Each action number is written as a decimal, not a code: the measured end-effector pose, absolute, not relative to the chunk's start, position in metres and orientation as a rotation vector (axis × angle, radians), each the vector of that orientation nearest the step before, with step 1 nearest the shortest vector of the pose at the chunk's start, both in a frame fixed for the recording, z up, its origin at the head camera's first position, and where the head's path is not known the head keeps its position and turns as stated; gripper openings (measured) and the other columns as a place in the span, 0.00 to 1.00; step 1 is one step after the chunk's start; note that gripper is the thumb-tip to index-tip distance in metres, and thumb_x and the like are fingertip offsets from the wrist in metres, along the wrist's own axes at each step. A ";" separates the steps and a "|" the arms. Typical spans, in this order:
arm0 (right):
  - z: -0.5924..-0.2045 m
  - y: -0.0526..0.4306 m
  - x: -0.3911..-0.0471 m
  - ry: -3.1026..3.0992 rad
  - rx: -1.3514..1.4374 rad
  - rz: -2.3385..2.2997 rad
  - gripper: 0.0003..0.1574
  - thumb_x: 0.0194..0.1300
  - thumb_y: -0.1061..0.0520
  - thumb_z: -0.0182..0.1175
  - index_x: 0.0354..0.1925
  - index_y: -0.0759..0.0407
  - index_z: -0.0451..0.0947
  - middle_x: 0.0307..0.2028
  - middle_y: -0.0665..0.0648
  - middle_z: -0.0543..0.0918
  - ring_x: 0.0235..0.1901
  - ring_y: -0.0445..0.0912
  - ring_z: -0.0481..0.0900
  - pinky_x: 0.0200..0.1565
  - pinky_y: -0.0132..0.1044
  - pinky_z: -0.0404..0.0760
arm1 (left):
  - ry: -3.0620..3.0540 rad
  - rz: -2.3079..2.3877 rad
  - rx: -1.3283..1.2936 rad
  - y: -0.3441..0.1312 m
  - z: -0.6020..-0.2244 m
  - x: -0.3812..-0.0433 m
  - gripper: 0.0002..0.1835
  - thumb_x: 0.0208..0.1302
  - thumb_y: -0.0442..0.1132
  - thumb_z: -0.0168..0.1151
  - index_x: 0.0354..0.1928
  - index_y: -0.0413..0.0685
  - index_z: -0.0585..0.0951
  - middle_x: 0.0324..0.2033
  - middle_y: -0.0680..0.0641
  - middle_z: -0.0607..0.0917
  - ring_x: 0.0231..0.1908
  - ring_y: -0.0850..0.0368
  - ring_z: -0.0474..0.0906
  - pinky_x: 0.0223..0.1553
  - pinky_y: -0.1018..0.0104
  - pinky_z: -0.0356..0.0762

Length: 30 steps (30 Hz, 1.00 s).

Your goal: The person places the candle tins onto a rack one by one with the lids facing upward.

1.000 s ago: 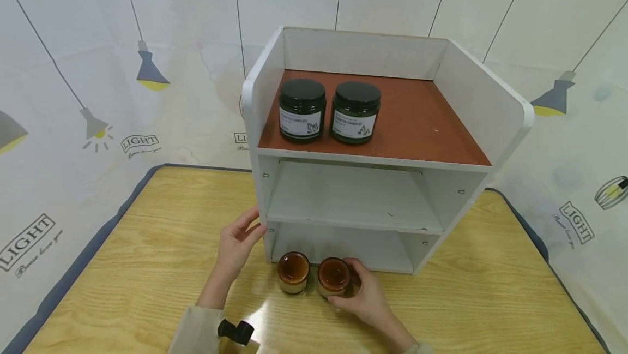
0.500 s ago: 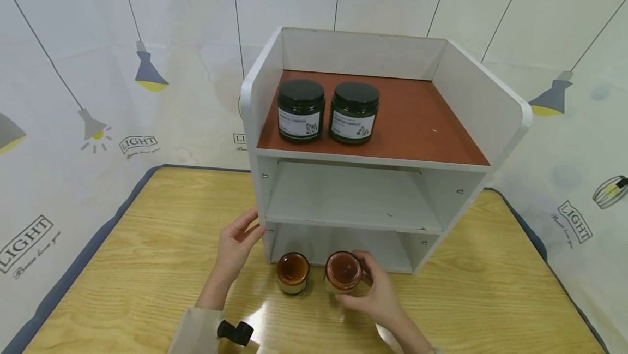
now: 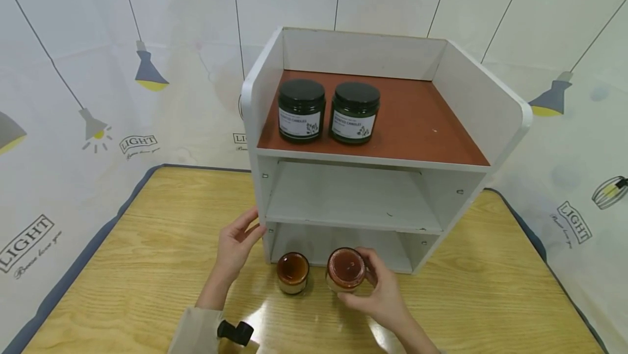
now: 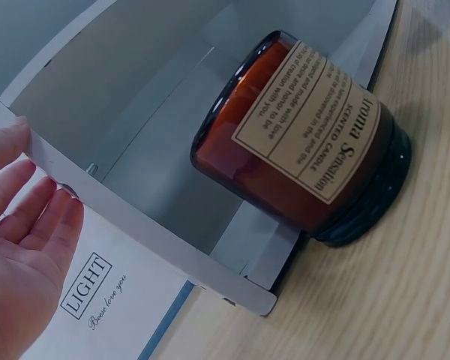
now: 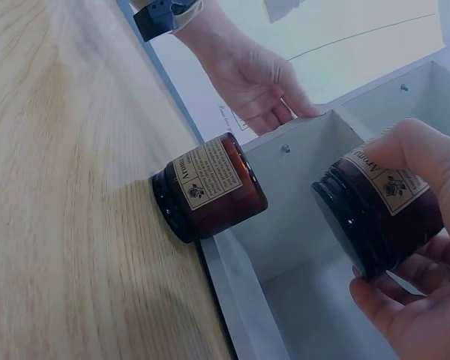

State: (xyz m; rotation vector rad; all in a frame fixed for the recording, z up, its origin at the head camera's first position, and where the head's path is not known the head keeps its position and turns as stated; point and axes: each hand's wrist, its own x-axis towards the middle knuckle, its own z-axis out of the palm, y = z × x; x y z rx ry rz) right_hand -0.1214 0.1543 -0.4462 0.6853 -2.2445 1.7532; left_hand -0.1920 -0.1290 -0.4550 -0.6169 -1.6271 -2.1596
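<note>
Near the lower shelf front, my right hand (image 3: pixel 380 294) grips an amber scented candle jar (image 5: pixel 397 195) with thumb and fingers around its side. The jar is upside down, its black lid lowermost and off the table in the right wrist view. A second amber candle jar (image 4: pixel 296 142) stands lid-down on the table at the left, before the shelf's bottom opening. My left hand (image 3: pixel 237 245) touches the left side panel of the white shelf (image 3: pixel 353 223), its fingertips (image 4: pixel 67 202) at the panel's front edge and the fingers fairly straight.
Two dark green candle jars, the left one (image 3: pixel 301 111) and the right one (image 3: pixel 355 113), stand on the shelf's red-brown top. A middle board (image 3: pixel 353 196) divides the space below. The wood-grain table (image 3: pixel 147 245) reaches a patterned wall sheet (image 3: pixel 196 97).
My right hand has lifted the candle jar off the table and moved it a little to the right and toward the shelf. The left hand and the other jars have stayed put.
</note>
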 end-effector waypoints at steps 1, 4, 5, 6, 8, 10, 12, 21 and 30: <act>-0.445 0.154 -0.121 -2.238 0.690 1.758 0.42 0.37 0.69 0.74 0.54 0.64 0.70 0.48 0.60 0.78 0.51 0.40 0.76 0.55 0.30 0.74 | -1.626 -2.160 -0.618 -0.129 -0.455 -0.192 0.28 0.54 0.13 0.55 0.50 0.51 0.82 0.48 0.55 0.82 0.52 0.64 0.75 0.50 0.70 0.77; -0.443 0.155 -0.120 -2.228 0.690 1.766 0.43 0.37 0.70 0.74 0.54 0.63 0.69 0.48 0.60 0.78 0.50 0.41 0.76 0.55 0.30 0.74 | -1.624 -2.160 -0.621 -0.129 -0.455 -0.192 0.28 0.54 0.14 0.54 0.50 0.51 0.82 0.48 0.55 0.82 0.52 0.63 0.75 0.50 0.70 0.77; -0.442 0.155 -0.119 -2.225 0.691 1.769 0.43 0.37 0.70 0.73 0.54 0.63 0.69 0.49 0.60 0.78 0.50 0.41 0.76 0.55 0.30 0.74 | -1.624 -2.158 -0.627 -0.129 -0.454 -0.191 0.28 0.54 0.14 0.54 0.50 0.51 0.82 0.48 0.55 0.82 0.52 0.63 0.75 0.50 0.70 0.77; -0.441 0.155 -0.118 -2.222 0.694 1.771 0.43 0.37 0.70 0.73 0.55 0.63 0.69 0.49 0.60 0.77 0.50 0.41 0.75 0.55 0.30 0.74 | -1.622 -2.158 -0.628 -0.128 -0.454 -0.191 0.28 0.54 0.14 0.54 0.50 0.50 0.82 0.48 0.55 0.82 0.52 0.63 0.75 0.50 0.70 0.77; -0.440 0.156 -0.117 -2.212 0.702 1.775 0.44 0.37 0.71 0.73 0.55 0.64 0.69 0.49 0.61 0.77 0.50 0.41 0.75 0.55 0.30 0.74 | -1.622 -2.158 -0.629 -0.128 -0.454 -0.191 0.28 0.54 0.14 0.54 0.50 0.49 0.82 0.49 0.55 0.82 0.53 0.64 0.75 0.51 0.70 0.77; -0.437 0.157 -0.116 -2.201 0.711 1.773 0.44 0.36 0.71 0.73 0.55 0.64 0.68 0.49 0.61 0.77 0.49 0.41 0.75 0.54 0.30 0.75 | -1.621 -2.155 -0.636 -0.128 -0.454 -0.191 0.27 0.54 0.13 0.54 0.51 0.48 0.81 0.49 0.54 0.82 0.53 0.63 0.75 0.51 0.70 0.77; -0.435 0.157 -0.115 -2.192 0.720 1.767 0.45 0.36 0.72 0.73 0.56 0.65 0.68 0.49 0.61 0.77 0.49 0.41 0.75 0.53 0.29 0.76 | -1.624 -2.158 -0.630 -0.128 -0.455 -0.192 0.28 0.54 0.14 0.54 0.50 0.49 0.82 0.49 0.55 0.82 0.53 0.64 0.75 0.51 0.70 0.77; -0.425 0.161 -0.112 -2.160 0.737 1.769 0.46 0.35 0.74 0.72 0.56 0.68 0.67 0.49 0.53 0.77 0.48 0.41 0.76 0.51 0.31 0.78 | -1.622 -2.166 -0.613 -0.129 -0.454 -0.191 0.28 0.54 0.14 0.54 0.50 0.50 0.82 0.49 0.54 0.82 0.53 0.64 0.75 0.51 0.70 0.77; -0.414 0.163 -0.112 -1.975 0.860 1.790 0.48 0.31 0.80 0.68 0.56 0.75 0.64 0.50 0.54 0.75 0.48 0.42 0.76 0.51 0.29 0.77 | -1.639 -2.159 -0.602 -0.128 -0.453 -0.191 0.28 0.54 0.14 0.55 0.50 0.52 0.82 0.48 0.56 0.82 0.53 0.64 0.75 0.51 0.70 0.77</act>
